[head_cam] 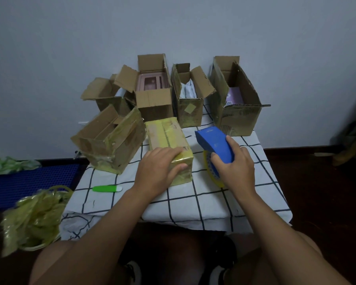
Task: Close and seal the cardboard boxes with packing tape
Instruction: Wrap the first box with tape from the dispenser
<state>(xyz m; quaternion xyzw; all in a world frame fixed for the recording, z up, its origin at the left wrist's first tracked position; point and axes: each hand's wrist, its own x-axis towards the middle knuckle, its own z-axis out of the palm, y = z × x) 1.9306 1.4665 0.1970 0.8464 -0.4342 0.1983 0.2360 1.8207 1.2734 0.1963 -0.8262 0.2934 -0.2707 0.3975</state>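
A small closed cardboard box wrapped in yellowish tape lies in the middle of the checked tablecloth. My left hand grips its near end, fingers over the top and thumb on the front face. My right hand holds a blue tape dispenser with a yellow tape roll just right of that box. Several open cardboard boxes stand behind: one with a pink item, a narrow one, a large one at the right, and a taped one at the left.
A green and white utility knife lies on the cloth at the left. A heap of crumpled yellow tape sits low on the left by a blue plastic crate. The wall is close behind the boxes.
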